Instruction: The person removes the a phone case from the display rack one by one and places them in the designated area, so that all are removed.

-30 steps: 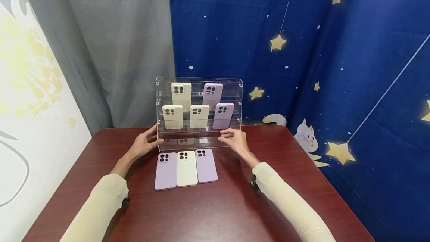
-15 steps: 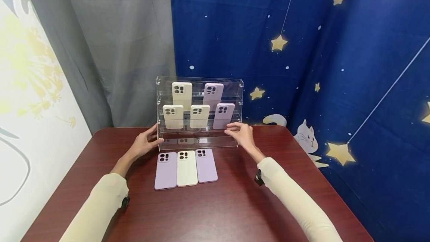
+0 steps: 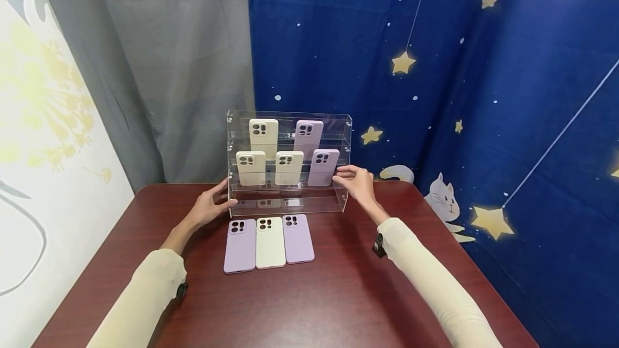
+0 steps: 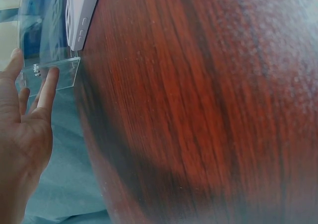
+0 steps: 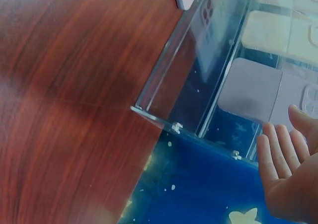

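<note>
A clear acrylic display rack stands on the table, its tiers holding white and purple phone cases. My left hand rests against the rack's left side; the left wrist view shows its fingers fairly straight beside the clear panel. On the right, my right hand is by the rack's right side, thumb and fingertips close to a purple phone case. Its fingers look extended in the right wrist view, and whether they touch the case is unclear. A white phone case stands to that case's left.
In front of the rack lie a left purple phone case, a white phone case and a right purple phone case, side by side. The brown table ends at a blue star-patterned curtain and a grey curtain.
My right hand has moved right and slightly up, from the rack's lower front to its right side. The left hand stays against the rack, and the cases keep their places.
</note>
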`<move>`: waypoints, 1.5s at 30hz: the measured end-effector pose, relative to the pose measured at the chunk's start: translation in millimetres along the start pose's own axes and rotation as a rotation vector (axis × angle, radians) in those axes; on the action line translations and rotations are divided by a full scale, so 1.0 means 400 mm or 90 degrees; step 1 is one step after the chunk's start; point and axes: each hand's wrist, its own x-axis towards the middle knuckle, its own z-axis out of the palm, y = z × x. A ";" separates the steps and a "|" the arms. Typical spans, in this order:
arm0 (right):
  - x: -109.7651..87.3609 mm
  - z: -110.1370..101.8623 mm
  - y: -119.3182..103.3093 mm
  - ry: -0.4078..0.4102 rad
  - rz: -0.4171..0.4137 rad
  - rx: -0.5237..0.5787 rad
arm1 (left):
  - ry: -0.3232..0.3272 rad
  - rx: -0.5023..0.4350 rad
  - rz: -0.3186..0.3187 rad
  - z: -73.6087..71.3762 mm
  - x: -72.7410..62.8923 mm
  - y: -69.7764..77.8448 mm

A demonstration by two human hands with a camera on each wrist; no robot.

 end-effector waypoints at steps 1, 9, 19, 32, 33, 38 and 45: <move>0.005 -0.003 0.001 0.003 0.001 0.000 | 0.001 0.001 -0.002 0.000 0.000 0.001; 0.034 -0.019 -0.005 0.020 -0.002 0.008 | -0.004 0.001 -0.001 -0.002 0.004 0.005; 0.058 -0.016 -0.008 0.006 -0.013 0.043 | -0.012 -0.010 -0.002 -0.003 0.001 0.003; 0.075 -0.004 -0.018 0.009 -0.017 0.014 | -0.005 -0.018 0.001 -0.001 0.002 -0.002; 0.076 -0.003 -0.019 0.013 -0.016 0.010 | -0.005 -0.020 0.001 -0.001 0.003 -0.003; 0.080 0.001 -0.019 0.027 -0.013 -0.006 | -0.001 -0.019 -0.003 -0.001 0.003 -0.002; 0.089 0.010 -0.013 0.039 -0.006 0.012 | -0.005 -0.008 -0.007 0.001 0.001 0.004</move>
